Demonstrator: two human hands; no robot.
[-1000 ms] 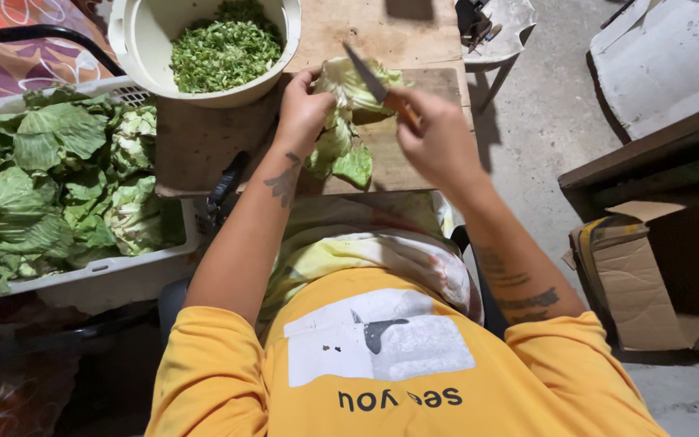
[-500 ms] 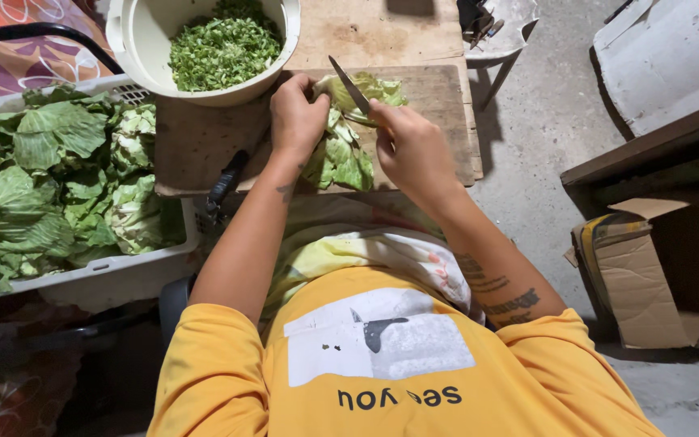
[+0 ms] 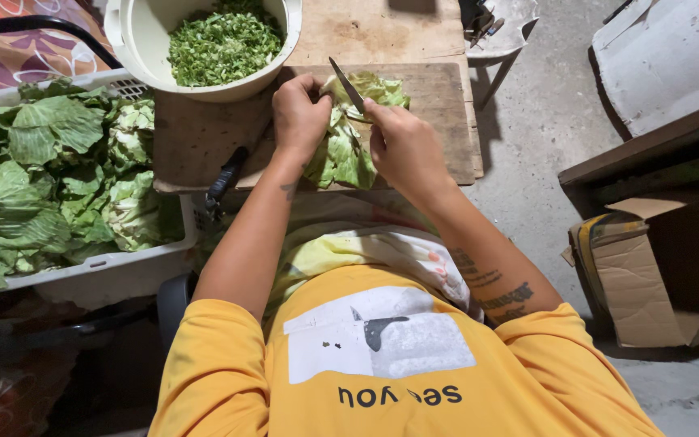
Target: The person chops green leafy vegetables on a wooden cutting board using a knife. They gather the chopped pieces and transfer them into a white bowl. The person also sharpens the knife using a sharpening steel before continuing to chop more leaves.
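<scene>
Nearest the camera: yellow shirt with a pale printed patch on the chest, a light green and white cloth bunched in the lap just beyond it. Both forearms reach forward from there to a worn wooden cutting board. Left hand clenched down on a bundle of leafy greens, pinning it flat against the board, fingers curled over the near end of the leaves. Right hand grasping a knife; handle buried in the fist, blade angled up and away over the far end of the bundle, tip pointing toward the bowl. The greens lie between the two hands, near the middle of the board, pale at the stems and darker at the edges. A dark-handled tool rests at the board's near left edge, half hanging off. To the left, a white plastic crate heaped with whole loose green leaves. Farther off, at the board's far left corner, a cream-coloured bowl holding finely chopped greens. To the right, on the concrete floor, an open cardboard box beside dark wooden furniture; contents of the box cannot be made out.
</scene>
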